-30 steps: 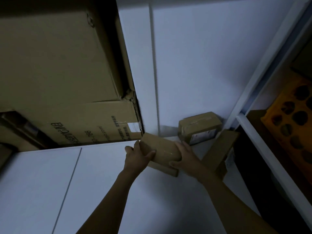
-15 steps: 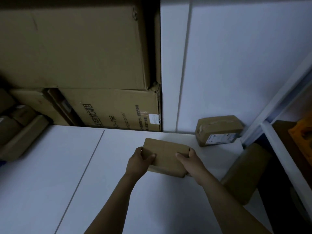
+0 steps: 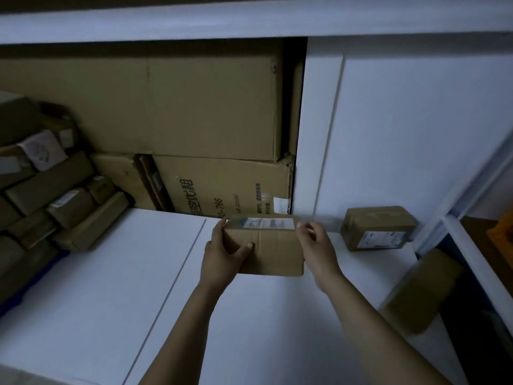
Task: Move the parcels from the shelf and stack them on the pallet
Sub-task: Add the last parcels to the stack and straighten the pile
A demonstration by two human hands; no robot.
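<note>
A small brown cardboard parcel (image 3: 273, 247) with a white label on its far top edge is held in the air above the white shelf board (image 3: 116, 287). My left hand (image 3: 226, 252) grips its left end, thumb across the near face. My right hand (image 3: 315, 250) holds the right end, fingers curled over the top corner. Another small parcel (image 3: 377, 227) with a label lies on the shelf at the back right. A third brown parcel (image 3: 422, 290) leans at the shelf's right edge, blurred.
Two large cardboard boxes (image 3: 194, 129) stand stacked against the back wall. A heap of several small parcels (image 3: 55, 195) fills the left side. A white shelf post (image 3: 455, 195) rises at the right, with an orange crate (image 3: 502, 226) behind it.
The view has swung left and up, revealing the parcel heap on the left. The held parcel has turned so its labelled edge faces up, and both hands stay on it.
</note>
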